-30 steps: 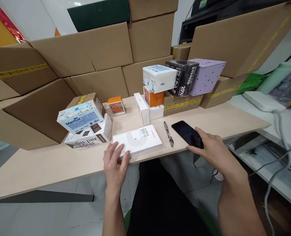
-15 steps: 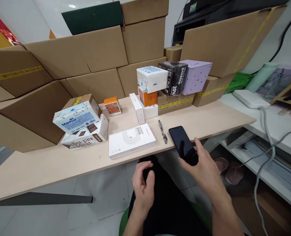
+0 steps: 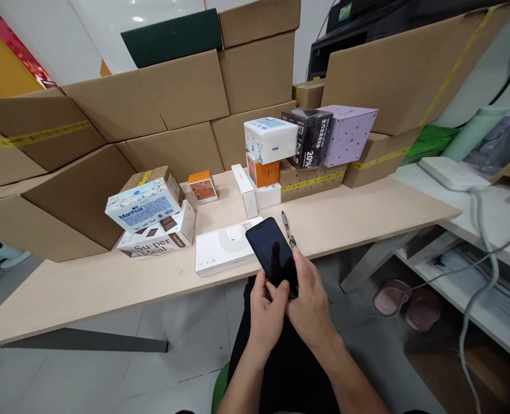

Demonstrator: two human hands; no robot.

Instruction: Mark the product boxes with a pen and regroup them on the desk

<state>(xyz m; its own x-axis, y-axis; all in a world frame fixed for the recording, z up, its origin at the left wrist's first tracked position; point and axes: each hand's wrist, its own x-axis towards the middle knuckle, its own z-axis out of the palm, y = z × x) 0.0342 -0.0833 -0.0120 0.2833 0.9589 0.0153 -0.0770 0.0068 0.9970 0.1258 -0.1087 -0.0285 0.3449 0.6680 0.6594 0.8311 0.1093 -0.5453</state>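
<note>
A black smartphone point(image 3: 272, 247), its screen dark, is held between both hands just in front of the table edge. My left hand point(image 3: 267, 310) grips its lower left corner, with the thumb at the bottom of the screen. Along the lower right side, my right hand point(image 3: 310, 299) is closed round the phone. Behind the phone lies a white power bank box point(image 3: 220, 247), its right part covered by the phone. A pen point(image 3: 287, 226) rests on the table just beyond my right fingers.
On the wooden table point(image 3: 160, 282), a Manhua tissue pack point(image 3: 145, 204) sits on a Su-per Meal box point(image 3: 160, 241) at left. A small orange box point(image 3: 203, 188) stands behind. Stacked boxes, including a purple box point(image 3: 349, 135), stand at back right. Cardboard boxes point(image 3: 186, 152) wall the rear.
My right hand has brought the phone from the table's right front edge leftward, toward my body. My left hand has risen and closed on the phone's lower end.
</note>
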